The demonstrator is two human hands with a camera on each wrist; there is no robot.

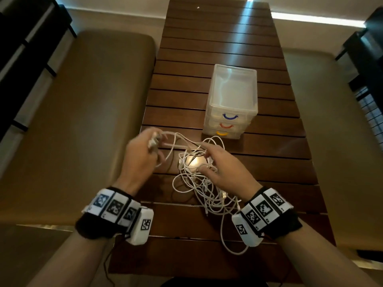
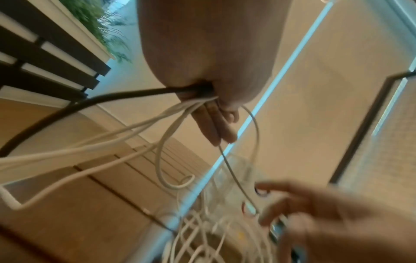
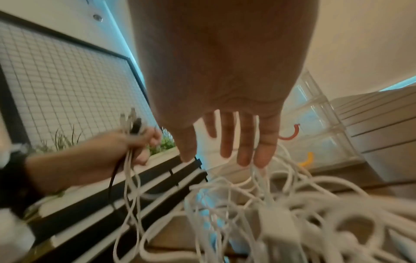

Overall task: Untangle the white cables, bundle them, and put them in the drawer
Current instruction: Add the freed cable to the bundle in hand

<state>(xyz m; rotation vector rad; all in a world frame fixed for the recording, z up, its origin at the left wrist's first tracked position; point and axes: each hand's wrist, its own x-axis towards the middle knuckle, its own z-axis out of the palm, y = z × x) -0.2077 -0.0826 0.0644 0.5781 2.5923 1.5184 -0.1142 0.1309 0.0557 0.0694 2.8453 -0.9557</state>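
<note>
A tangle of white cables (image 1: 199,183) lies on the slatted wooden table (image 1: 207,48) between my hands. My left hand (image 1: 154,143) is raised at the left and grips a bunch of cable ends, white strands (image 2: 112,142) plus one dark cable (image 2: 67,105) trailing from its fist. My right hand (image 1: 207,160) hovers over the pile with straight, spread fingers (image 3: 245,142) that touch some strands. Behind the pile stands a clear plastic drawer unit (image 1: 232,96) with blue, red and yellow handles, all three drawers pushed in.
Tan cushioned benches (image 1: 83,121) flank the table on both sides. Dark slatted furniture (image 1: 24,48) stands at the far left and far right. One cable loop (image 1: 234,249) trails toward the table's near edge. Bare table lies beyond the drawer unit.
</note>
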